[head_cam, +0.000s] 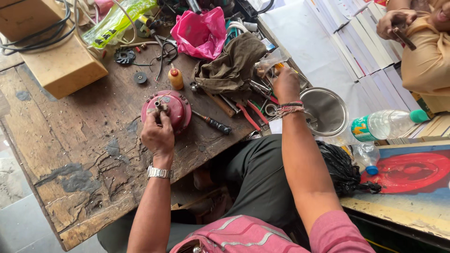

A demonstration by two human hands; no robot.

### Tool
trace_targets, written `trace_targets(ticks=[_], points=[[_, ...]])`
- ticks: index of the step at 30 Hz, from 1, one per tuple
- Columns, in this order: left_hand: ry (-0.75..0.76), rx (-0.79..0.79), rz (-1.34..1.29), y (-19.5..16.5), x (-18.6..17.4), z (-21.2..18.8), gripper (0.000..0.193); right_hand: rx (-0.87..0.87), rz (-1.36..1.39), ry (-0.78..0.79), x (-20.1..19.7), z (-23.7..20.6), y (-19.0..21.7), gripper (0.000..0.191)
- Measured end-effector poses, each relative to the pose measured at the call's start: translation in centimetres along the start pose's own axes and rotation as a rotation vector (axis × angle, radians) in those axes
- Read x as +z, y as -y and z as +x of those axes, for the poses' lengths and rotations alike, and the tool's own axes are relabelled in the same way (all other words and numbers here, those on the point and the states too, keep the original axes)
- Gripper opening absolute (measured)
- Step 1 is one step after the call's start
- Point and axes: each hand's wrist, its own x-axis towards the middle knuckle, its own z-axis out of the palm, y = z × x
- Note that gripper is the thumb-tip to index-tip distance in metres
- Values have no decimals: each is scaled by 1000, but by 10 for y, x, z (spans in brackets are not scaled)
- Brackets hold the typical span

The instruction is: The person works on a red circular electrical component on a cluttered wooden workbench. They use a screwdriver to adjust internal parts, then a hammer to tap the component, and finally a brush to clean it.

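On the worn wooden workbench (84, 140), a person is sitting with both bare arms stretched out over the clutter. Their left hand (157, 133), a metal watch (159, 173) on its wrist, is resting on the near edge of a round red motor housing (172, 107), its fingertips closing narrowly around the short metal shaft (160, 104) that is sticking up from the top. The housing is sitting flat on the bench, near its middle, with a black-handled screwdriver (213, 123) lying just beside it to the right. Their right hand (287, 84), threads tied around the wrist, is reaching well away from the housing into a heap of tools at the bench's far right edge; the fingers are curled down among them, and from where I am standing I cannot tell whether they are gripping anything, since the back of the hand is hiding the fingertips. A crumpled olive cloth (232, 65) is lying just left of that hand, a pink plastic bag (200, 32) beyond it, and a small orange bottle (176, 78) is standing upright behind the housing. A steel bowl (328, 100) is sitting just right of the reaching arm, and a clear plastic bottle (386, 124) is lying on its side beyond that. Another person's hand (396, 22) is showing at the top right corner.
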Motion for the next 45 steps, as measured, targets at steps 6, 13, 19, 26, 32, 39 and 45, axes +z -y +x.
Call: trace_targets(ticks=[6, 13, 19, 26, 32, 39, 45], points=[[-6, 124, 117, 6, -1, 4, 18, -40, -143, -2, 35, 0, 6, 24], [68, 236, 228, 8, -5, -2, 20, 63, -253, 60, 43, -7, 26, 31], [79, 168, 83, 5, -13, 0, 18, 61, -371, 88, 38, -23, 25, 34], [93, 235, 139, 9, -20, 9, 24, 85, -275, 47, 19, -17, 27, 36], [80, 245, 107, 9, -16, 14, 20, 110, -190, 110, 23, -17, 18, 33], [112, 260, 95, 17, -17, 6, 19, 161, -205, 99, 33, -10, 2, 31], [165, 195, 154, 16, -11, 8, 17, -76, -55, -111, 17, -9, 18, 51]])
